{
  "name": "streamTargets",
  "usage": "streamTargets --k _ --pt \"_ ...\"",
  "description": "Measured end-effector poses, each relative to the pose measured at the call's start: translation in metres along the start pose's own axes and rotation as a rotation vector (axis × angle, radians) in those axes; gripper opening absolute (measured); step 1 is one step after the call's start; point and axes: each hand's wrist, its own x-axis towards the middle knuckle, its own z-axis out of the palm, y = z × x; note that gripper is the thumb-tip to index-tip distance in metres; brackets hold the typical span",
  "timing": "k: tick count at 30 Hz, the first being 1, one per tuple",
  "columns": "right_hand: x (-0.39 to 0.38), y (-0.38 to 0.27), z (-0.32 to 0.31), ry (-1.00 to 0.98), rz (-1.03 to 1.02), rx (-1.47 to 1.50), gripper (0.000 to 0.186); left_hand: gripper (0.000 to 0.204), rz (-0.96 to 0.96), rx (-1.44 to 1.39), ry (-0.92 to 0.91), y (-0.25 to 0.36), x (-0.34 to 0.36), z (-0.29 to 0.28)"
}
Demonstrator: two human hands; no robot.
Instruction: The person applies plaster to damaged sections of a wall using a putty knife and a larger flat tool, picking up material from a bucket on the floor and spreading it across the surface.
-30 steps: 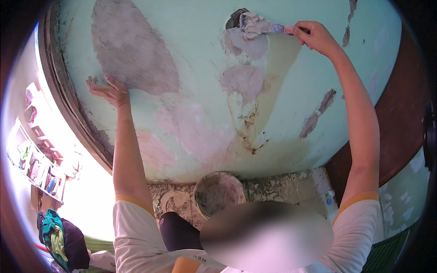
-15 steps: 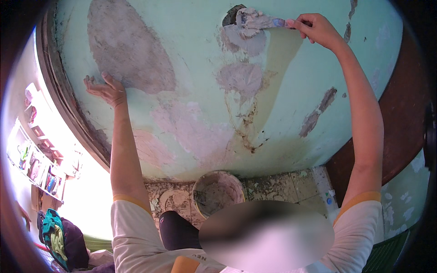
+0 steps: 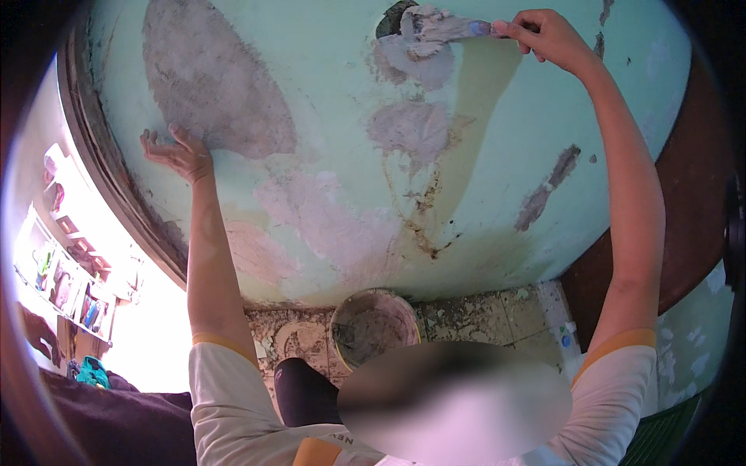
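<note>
My right hand [image 3: 544, 37] pinches the handle of a putty knife [image 3: 479, 29] near the top of the mint-green wall [image 3: 334, 101]. Wet grey plaster coats the knife's blade, which lies against the wall beside a dark hole [image 3: 394, 17]. Just below it is a smear of grey plaster [image 3: 420, 68], with a second plaster patch [image 3: 410, 128] under that. My left hand [image 3: 180, 155] rests on the wall with its fingers apart, holding nothing. It touches the lower edge of a large grey patch [image 3: 221, 85].
A round bucket [image 3: 336, 342] with grey residue inside stands at the wall's foot on dirty, flaked tiles [image 3: 474, 325]. At the right is a dark brown panel [image 3: 691, 210]. Shelves [image 3: 66, 287] stand beyond the wall's left edge, with dark purple cloth [image 3: 116, 423] at lower left.
My right hand and the putty knife have shifted slightly right. My left hand stays on the wall. Dark purple cloth now covers much of the lower left, where a clothes pile showed before.
</note>
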Motion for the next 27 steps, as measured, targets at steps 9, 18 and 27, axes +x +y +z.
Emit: streamTargets --k 9,18,27 --pt "0.007 0.004 -0.006 -0.014 0.011 -0.035 0.053 0.068 0.003 -0.007 0.010 -0.001 0.000 0.000" --pt "0.007 0.011 -0.013 0.002 0.018 -0.071 0.052 0.064 -0.008 0.029 -0.009 -0.001 0.000 0.000" --pt "-0.012 0.020 -0.044 0.044 0.000 -0.149 0.045 0.062 0.059 -0.025 0.023 0.003 0.001 0.001"
